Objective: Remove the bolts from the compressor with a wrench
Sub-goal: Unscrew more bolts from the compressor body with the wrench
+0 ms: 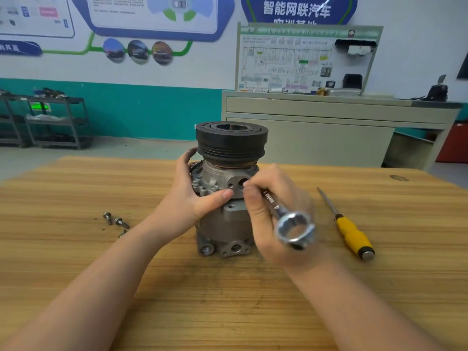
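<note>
Loose bolts: three, lying on the table well left of the work and apart from both hands. Left hand: fingers wrapped round the far-left flank of the compressor, thumb laid across its near face just below the ports, bracing the body. Compressor: at the table's middle, standing on end, long axis upright, black pulley on top, mounting lugs at the bottom. Seated bolt: one hex head shows on the flange just beside the left hand's fingers; others, if any, cannot be made out. Right hand: fingers curled round the shank of the wrench, holding it firmly. Wrench: long axis slanting from the compressor's port face down toward the near right; ring end free, nearest the camera, blurred. Far end hidden behind the fingers, so engagement with any bolt cannot be told; judged the nearer hand for the turning. Yellow-handled screwdriver: idle, right of the right hand.
</note>
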